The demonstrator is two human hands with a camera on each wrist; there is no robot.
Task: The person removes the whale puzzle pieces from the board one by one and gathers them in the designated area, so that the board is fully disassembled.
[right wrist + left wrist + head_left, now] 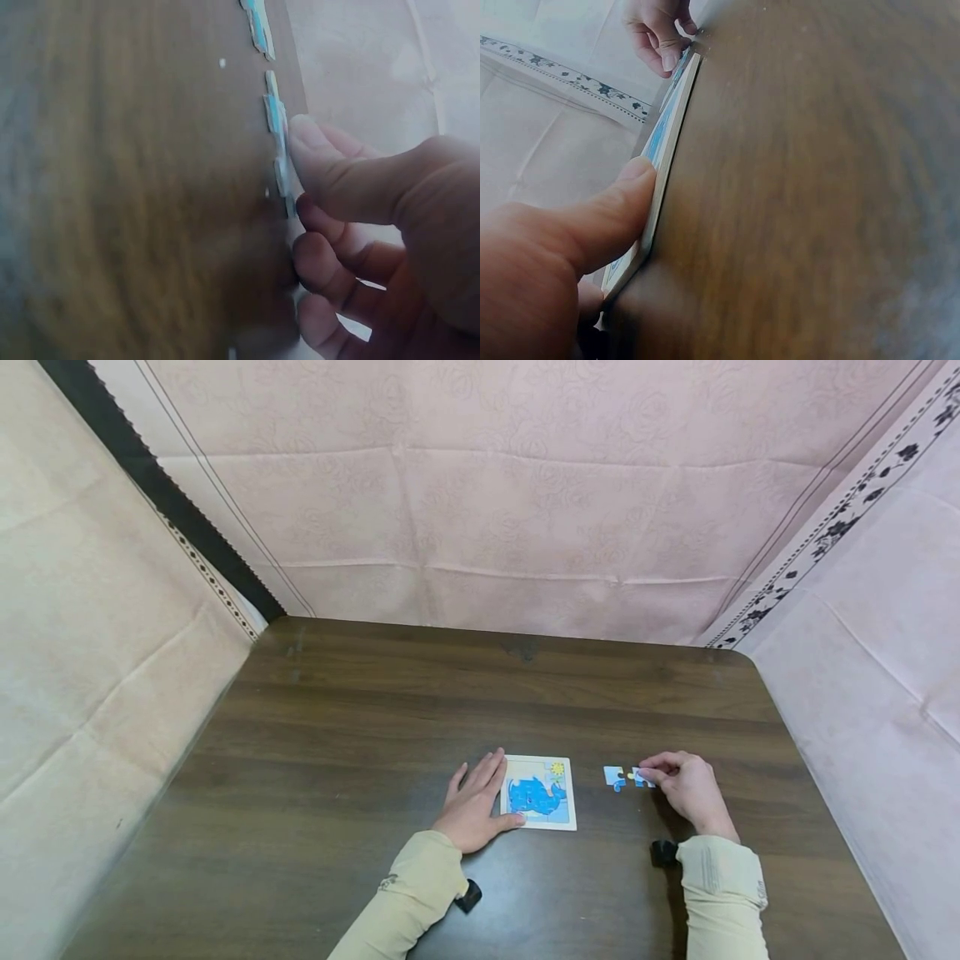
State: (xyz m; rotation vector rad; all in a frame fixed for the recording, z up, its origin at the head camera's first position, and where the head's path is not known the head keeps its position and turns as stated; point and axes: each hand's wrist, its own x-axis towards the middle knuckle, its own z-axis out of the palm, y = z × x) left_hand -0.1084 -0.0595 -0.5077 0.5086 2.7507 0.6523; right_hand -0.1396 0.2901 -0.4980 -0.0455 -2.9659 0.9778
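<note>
A square whale jigsaw puzzle (534, 795) in a pale frame (572, 793) lies flat on the table. Against its left side and near front corner rests my left hand (474, 806), fingers fairly straight. In the left wrist view the thumb (622, 202) presses on the frame's edge. Farther right, my right hand (692, 789) pinches a blue-and-white puzzle piece (640, 778) at the tabletop, its fingers covering part of it. Just left of that lies another loose puzzle piece (613, 776). The right wrist view shows the pinched piece (273, 112) edge-on beside the thumb.
The dark wooden table (360, 718) extends around the puzzle on all sides. Pale cloth hangs behind the back edge (487, 527) and along both sides. A black band (468, 896) sits at the left wrist, another (663, 852) at the right.
</note>
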